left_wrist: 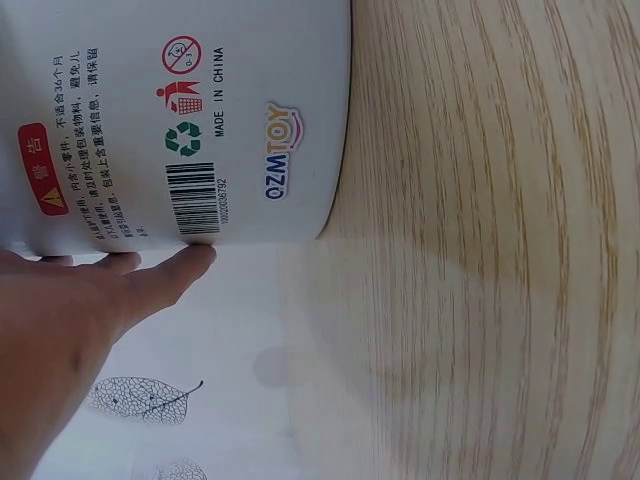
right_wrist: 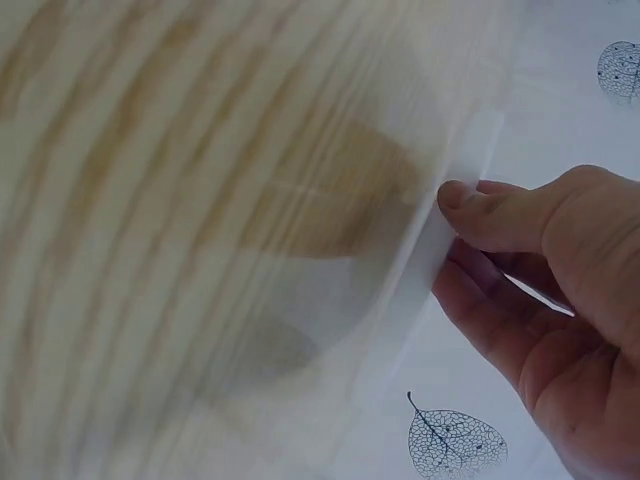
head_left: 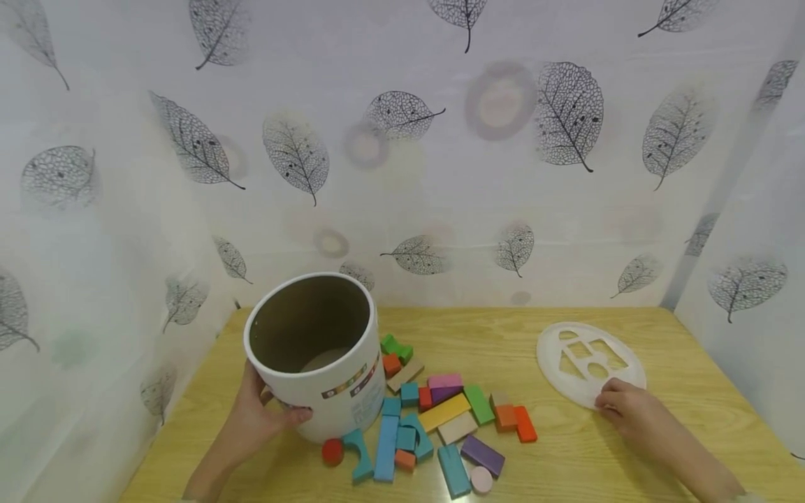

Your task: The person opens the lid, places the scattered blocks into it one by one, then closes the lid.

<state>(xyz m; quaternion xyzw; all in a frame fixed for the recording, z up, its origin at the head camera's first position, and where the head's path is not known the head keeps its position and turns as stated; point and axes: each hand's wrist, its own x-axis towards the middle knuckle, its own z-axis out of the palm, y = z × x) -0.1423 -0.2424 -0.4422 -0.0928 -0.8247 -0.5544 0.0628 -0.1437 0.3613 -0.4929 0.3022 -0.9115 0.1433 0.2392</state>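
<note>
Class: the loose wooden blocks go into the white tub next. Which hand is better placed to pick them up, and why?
Probably the right hand: it only pinches the white sorting lid's rim, beside the coloured wooden blocks. The left hand grips the white cylindrical tub, steadying it.

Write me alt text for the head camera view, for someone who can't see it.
A person's left hand grips a white cardboard tub, open and tilted, on a light wooden table, while the right hand pinches the edge of a white plastic shape-sorter lid. Colourful wooden blocks lie scattered between them.
</note>
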